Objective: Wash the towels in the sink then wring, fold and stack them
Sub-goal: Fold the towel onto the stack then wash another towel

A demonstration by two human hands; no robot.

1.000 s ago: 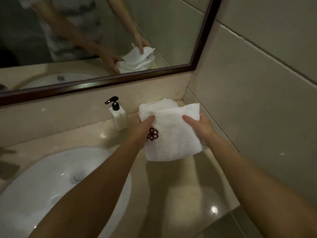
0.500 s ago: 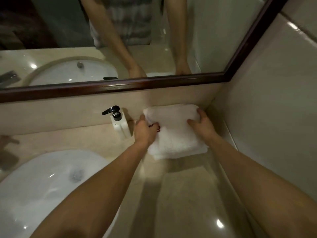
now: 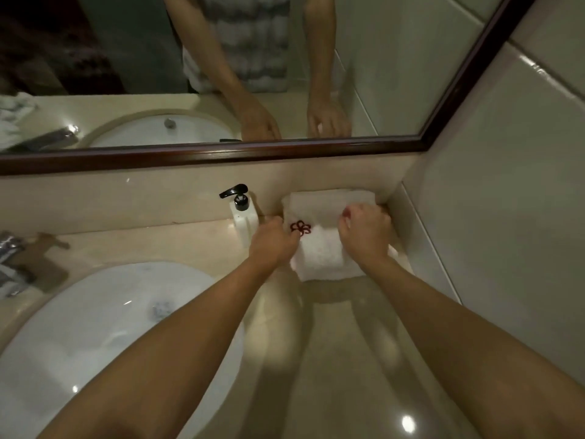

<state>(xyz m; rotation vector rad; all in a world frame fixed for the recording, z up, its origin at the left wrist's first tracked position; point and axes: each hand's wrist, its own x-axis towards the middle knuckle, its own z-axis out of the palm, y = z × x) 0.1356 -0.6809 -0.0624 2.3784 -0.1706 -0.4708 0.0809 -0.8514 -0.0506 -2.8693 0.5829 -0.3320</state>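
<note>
Now | folded towel (image 3: 323,248) on stack, desk (image 3: 332,359) corner at 1 o'clock | left hand (image 3: 273,245) pinches its 9 o'clock edge | right hand (image 3: 365,232) curls onto its 3 o'clock side | both equally near
</note>
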